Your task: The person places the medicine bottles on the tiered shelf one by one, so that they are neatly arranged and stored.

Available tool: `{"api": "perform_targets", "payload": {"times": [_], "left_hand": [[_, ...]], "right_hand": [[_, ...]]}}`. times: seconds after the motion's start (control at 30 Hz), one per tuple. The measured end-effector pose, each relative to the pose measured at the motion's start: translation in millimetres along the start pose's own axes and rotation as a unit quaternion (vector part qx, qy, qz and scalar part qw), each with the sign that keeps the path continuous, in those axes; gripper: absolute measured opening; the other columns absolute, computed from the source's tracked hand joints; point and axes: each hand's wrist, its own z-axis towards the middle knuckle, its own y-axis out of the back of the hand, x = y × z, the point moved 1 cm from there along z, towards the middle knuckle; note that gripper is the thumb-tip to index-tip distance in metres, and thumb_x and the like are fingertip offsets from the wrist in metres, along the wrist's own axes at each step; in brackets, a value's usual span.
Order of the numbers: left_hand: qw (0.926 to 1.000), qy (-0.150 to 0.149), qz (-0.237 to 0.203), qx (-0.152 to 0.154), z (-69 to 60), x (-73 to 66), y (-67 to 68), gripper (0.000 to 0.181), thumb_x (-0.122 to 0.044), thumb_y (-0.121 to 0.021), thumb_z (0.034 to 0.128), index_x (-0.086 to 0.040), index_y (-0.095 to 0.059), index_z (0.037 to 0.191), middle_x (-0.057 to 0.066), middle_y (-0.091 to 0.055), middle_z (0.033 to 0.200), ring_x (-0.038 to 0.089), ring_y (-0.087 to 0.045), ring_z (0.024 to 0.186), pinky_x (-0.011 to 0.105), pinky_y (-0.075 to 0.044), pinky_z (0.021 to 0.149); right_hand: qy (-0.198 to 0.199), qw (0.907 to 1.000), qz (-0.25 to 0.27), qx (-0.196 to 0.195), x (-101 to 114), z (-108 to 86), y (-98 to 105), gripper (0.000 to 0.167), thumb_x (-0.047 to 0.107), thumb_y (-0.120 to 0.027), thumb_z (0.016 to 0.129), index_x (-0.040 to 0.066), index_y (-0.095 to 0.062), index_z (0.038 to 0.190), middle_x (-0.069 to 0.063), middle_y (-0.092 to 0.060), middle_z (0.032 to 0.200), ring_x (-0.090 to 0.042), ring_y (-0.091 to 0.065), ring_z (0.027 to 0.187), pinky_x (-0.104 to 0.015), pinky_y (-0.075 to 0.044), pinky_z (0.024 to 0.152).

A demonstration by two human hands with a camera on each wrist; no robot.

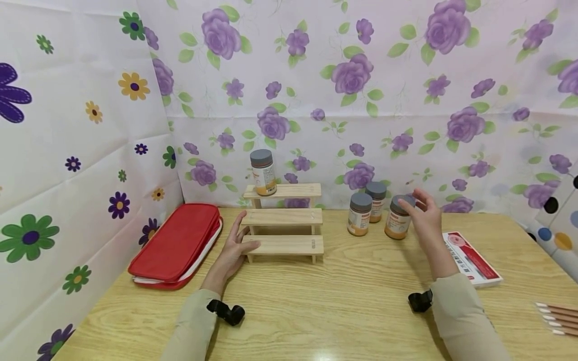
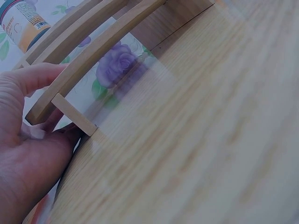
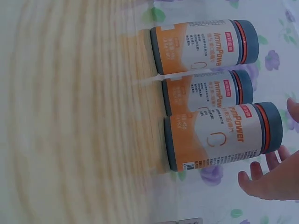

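A three-step wooden display stand (image 1: 284, 216) stands left of centre on the table. My left hand (image 1: 233, 249) grips its left end, thumb over the lowest step and fingers at the side. On the top step stands a supplement jar (image 1: 264, 175) with a grey lid and white-orange label. Three like jars stand on the table to the right: a front-left jar (image 1: 359, 215), a rear jar (image 1: 376, 200) and the rightmost jar (image 1: 397, 223). My right hand (image 1: 426, 216) is at the rightmost jar's lid, its fingers spread; in the right wrist view the hand (image 3: 275, 179) appears not closed round it.
A red zippered case (image 1: 178, 243) lies left of the stand. Beyond my right wrist is a white-and-red box (image 1: 471, 258). Several pencils (image 1: 560, 318) lie at the right edge. Flowered cloth (image 1: 316, 75) hangs behind the table (image 1: 325, 301).
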Motion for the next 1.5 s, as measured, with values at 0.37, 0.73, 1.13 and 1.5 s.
{"api": "perform_targets", "payload": {"times": [0.37, 0.73, 1.13, 1.5], "left_hand": [[1.0, 0.003, 0.003, -0.001, 0.2, -1.3, 1.9, 0.1, 0.014, -0.056, 0.0864, -0.039, -0.009, 0.156, 0.016, -0.008, 0.162, 0.035, -0.025, 0.143, 0.023, -0.05, 0.082], [0.9999, 0.006, -0.004, -0.01, -0.2, -2.5, 2.8, 0.101, 0.015, -0.057, 0.0848, -0.04, -0.01, 0.155, 0.015, -0.015, 0.16, 0.032, -0.034, 0.135, 0.026, -0.051, 0.084], [0.9999, 0.007, 0.007, -0.004, 0.0, -0.9, 2.0, 0.1, 0.013, -0.057, 0.0861, -0.041, -0.008, 0.156, 0.016, -0.012, 0.162, 0.035, -0.034, 0.137, 0.027, -0.05, 0.086], [1.0, 0.008, -0.003, -0.001, -0.4, -1.1, -1.3, 0.101, 0.015, -0.056, 0.0853, -0.04, -0.009, 0.156, 0.015, -0.012, 0.161, 0.038, -0.03, 0.14, 0.027, -0.05, 0.085]], "right_hand": [[-0.027, 0.9985, 0.035, 0.034, -7.5, 5.2, -8.1, 0.078, 0.023, -0.067, 0.093, 0.009, -0.023, 0.155, -0.012, -0.031, 0.152, -0.025, -0.034, 0.139, -0.032, -0.033, 0.114], [-0.027, 0.9984, 0.032, 0.036, -10.8, 6.4, -11.0, 0.077, 0.013, -0.065, 0.093, 0.01, -0.021, 0.156, -0.017, -0.025, 0.16, -0.033, -0.029, 0.145, -0.042, -0.029, 0.118], [-0.029, 0.9986, 0.023, 0.036, -11.4, 3.7, -7.5, 0.077, 0.019, -0.066, 0.093, 0.012, -0.022, 0.156, -0.014, -0.025, 0.16, -0.032, -0.03, 0.145, -0.043, -0.03, 0.117], [-0.035, 0.9989, 0.021, 0.024, -11.8, 1.5, -4.7, 0.076, 0.021, -0.066, 0.093, 0.014, -0.024, 0.156, -0.013, -0.025, 0.16, -0.032, -0.03, 0.145, -0.044, -0.03, 0.117]]}}
